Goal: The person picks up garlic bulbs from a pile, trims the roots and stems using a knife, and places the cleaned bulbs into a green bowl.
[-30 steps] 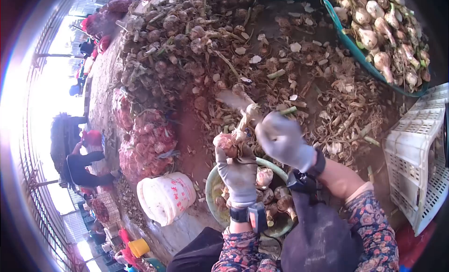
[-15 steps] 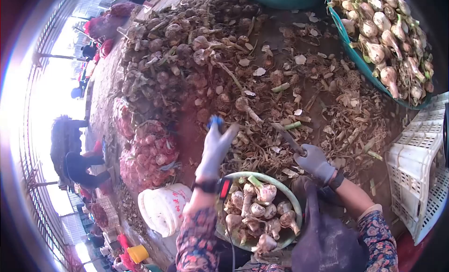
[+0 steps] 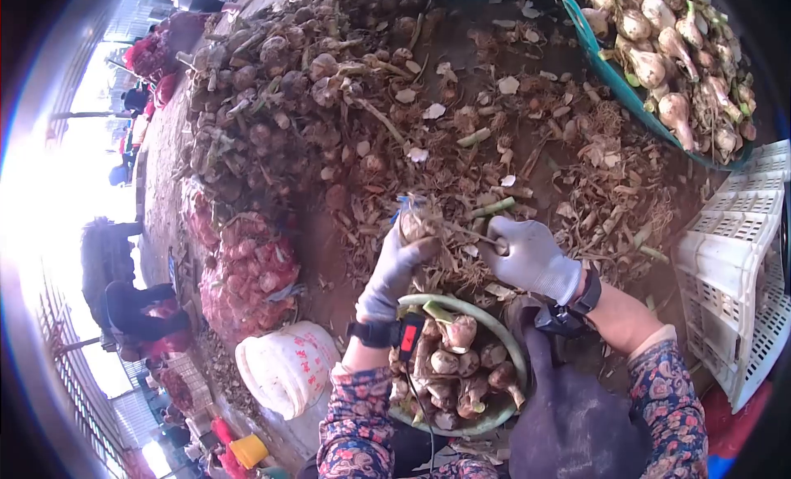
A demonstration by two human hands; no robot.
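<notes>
Now the left hand (image 3: 394, 263), which half a second ago was spread and reaching over the scraps, has its fingers and thumb curled around a garlic bulb (image 3: 416, 224), held up just beyond the green basin (image 3: 504, 331) of other bulbs. Meanwhile the right hand (image 3: 531, 256) stays closed in a fist on the handle of a knife (image 3: 470, 232), and its blade (now a thin strip from this angle) has swung across towards that bulb, though whether they touch is too blurred to tell; both gloved hands are nearer each other than before.
</notes>
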